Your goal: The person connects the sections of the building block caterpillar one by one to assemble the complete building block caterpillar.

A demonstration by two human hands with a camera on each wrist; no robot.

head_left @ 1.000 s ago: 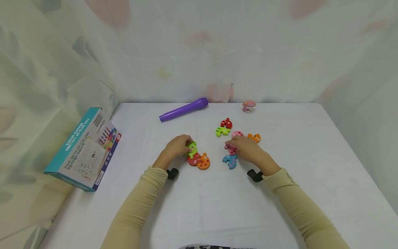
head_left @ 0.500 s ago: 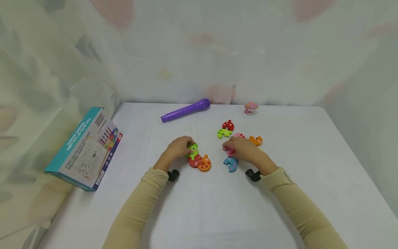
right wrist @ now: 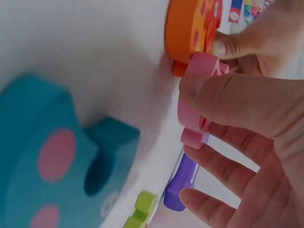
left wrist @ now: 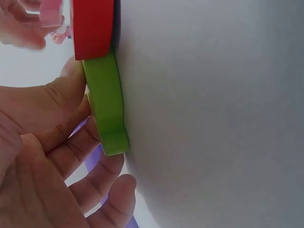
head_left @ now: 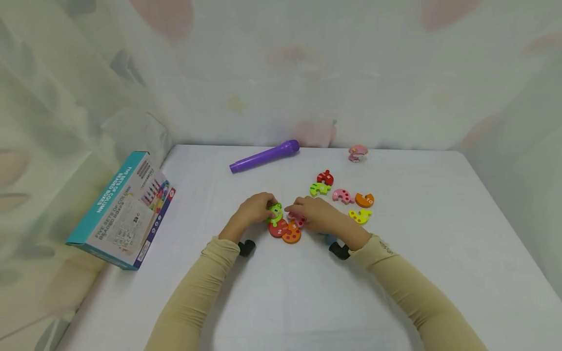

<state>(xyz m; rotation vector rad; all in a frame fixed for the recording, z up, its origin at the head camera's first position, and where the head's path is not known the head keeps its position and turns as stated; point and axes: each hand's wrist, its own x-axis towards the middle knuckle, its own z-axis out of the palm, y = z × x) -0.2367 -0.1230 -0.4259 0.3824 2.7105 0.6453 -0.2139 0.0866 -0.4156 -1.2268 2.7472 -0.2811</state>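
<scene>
My left hand (head_left: 253, 209) pinches the edge of a green caterpillar-head puzzle piece (head_left: 276, 212) with a face on it. Joined below it is a red piece numbered 2 (head_left: 276, 229), followed by an orange spotted piece (head_left: 291, 234). Between thumb and fingers, my right hand (head_left: 322, 215) holds a pink spotted puzzle piece (right wrist: 194, 114), close beside the orange one. In the right wrist view this pink piece is tilted and overlaps the orange piece's edge. A blue piece with pink spots (right wrist: 35, 152) lies under the right wrist, mostly hidden in the head view.
To the right lie a red piece (head_left: 326, 177), a light green one (head_left: 319, 189), another pink one (head_left: 342, 196), an orange one (head_left: 364, 200) and a yellow one (head_left: 360, 216). Behind are a purple toy microphone (head_left: 265, 156) and a pink figurine (head_left: 357, 153). A box (head_left: 123, 209) stands left.
My right hand has moved left with the pink piece, from the loose pieces to the orange one, uncovering the other pink and yellow pieces. The left hand stays on the green head.
</scene>
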